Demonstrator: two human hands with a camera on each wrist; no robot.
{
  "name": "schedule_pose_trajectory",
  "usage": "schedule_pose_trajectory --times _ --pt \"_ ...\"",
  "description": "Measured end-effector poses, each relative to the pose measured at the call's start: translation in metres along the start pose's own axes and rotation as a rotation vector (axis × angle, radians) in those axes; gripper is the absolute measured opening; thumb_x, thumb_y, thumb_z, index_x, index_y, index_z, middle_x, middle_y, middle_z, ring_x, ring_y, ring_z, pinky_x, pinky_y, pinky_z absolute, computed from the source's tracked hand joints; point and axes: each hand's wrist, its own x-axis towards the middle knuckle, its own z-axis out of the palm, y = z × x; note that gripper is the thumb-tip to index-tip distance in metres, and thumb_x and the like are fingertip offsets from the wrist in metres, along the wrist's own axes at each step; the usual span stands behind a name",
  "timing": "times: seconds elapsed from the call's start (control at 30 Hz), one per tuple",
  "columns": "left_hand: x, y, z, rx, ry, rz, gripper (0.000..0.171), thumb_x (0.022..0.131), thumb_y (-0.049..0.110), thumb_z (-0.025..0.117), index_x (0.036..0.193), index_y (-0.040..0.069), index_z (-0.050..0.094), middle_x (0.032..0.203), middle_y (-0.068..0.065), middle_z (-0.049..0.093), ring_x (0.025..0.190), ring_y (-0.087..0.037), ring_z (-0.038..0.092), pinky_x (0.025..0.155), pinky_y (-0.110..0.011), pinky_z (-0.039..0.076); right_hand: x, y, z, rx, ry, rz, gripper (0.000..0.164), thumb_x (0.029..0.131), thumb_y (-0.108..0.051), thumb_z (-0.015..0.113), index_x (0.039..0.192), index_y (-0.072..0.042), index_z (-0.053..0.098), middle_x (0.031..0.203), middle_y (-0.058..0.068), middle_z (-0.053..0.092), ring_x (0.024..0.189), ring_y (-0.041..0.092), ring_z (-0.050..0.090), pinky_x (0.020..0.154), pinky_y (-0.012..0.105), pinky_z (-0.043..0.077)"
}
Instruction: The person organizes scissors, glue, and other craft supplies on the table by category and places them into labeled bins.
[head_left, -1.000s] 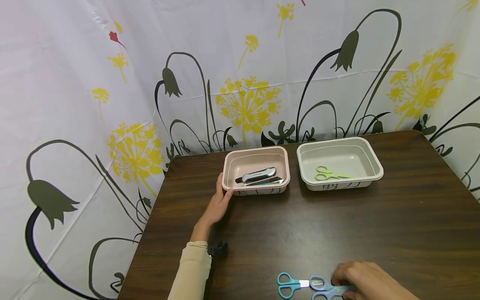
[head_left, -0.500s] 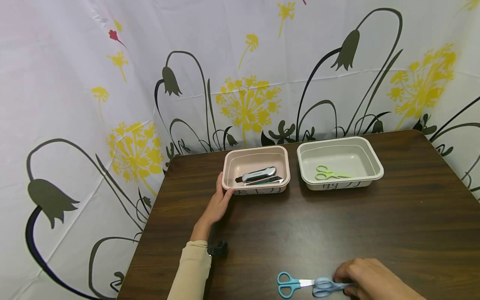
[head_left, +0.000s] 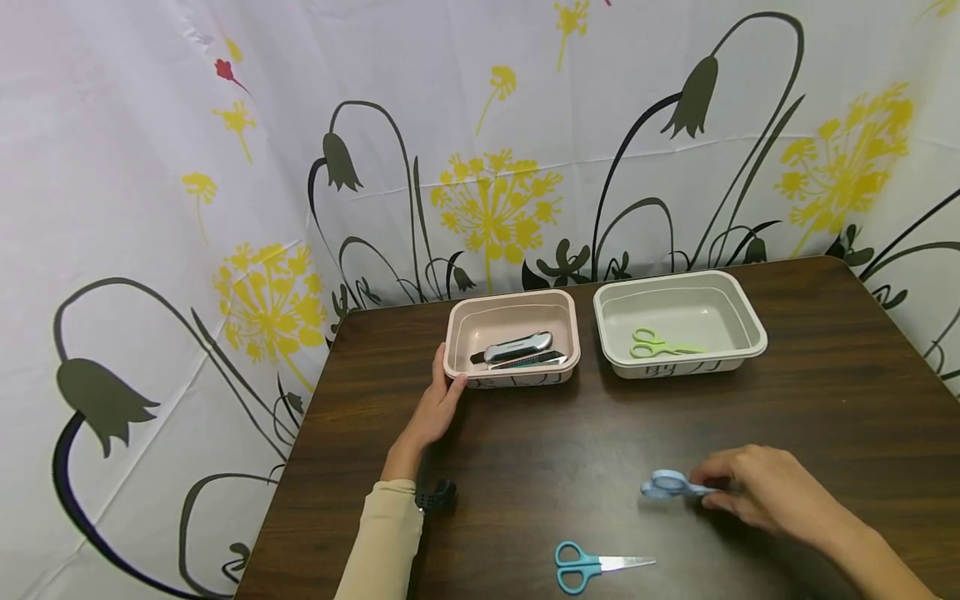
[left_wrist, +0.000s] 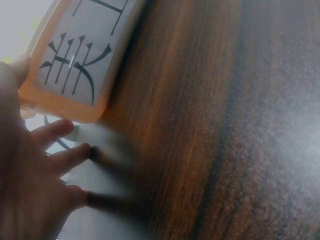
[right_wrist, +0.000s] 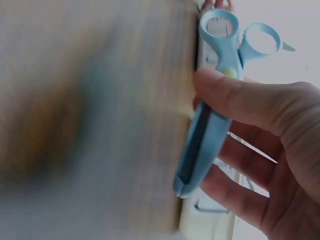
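Note:
My right hand (head_left: 765, 492) pinches light-blue scissors (head_left: 667, 485) by the blade end, handle loops pointing left, above the table. In the right wrist view, thumb and fingers hold the scissors (right_wrist: 220, 65) near the pivot, with a blue cover over the blades. My left hand (head_left: 433, 412) touches the front left corner of a pink bin (head_left: 513, 310), fingers fairly straight and spread. A silver utility knife (head_left: 517, 347) and a slimmer cutter (head_left: 536, 361) lie inside. Green scissors (head_left: 660, 344) lie in a white bin (head_left: 697, 304) to its right. Teal-handled scissors (head_left: 588, 567) lie near the front.
Both bins stand side by side at the back of the dark wooden table (head_left: 525, 458). A flower-printed curtain (head_left: 487, 108) hangs behind it. Labels with black characters (left_wrist: 75, 65) are on the bins' fronts.
My right hand has picked up the light-blue scissors from beside the teal pair and moved them away from me, baring the teal pair's blades. The left hand has stayed at the pink bin.

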Motion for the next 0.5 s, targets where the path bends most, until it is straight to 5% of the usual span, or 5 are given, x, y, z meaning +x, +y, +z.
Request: schedule_pose_trajectory --times 0.5 --pt "0.0 0.002 0.0 -0.001 -0.001 -0.004 0.071 0.105 0.037 0.045 0.158 0.023 0.0 0.158 -0.018 0.024 0.137 -0.038 0.036 0.109 -0.056 0.028 0.036 0.039 -0.029 -0.26 0.439 0.008 0.034 0.065 -0.012 0.086 0.095 -0.023 0.076 0.086 -0.008 0.07 0.063 0.01 0.062 0.045 0.034 0.043"
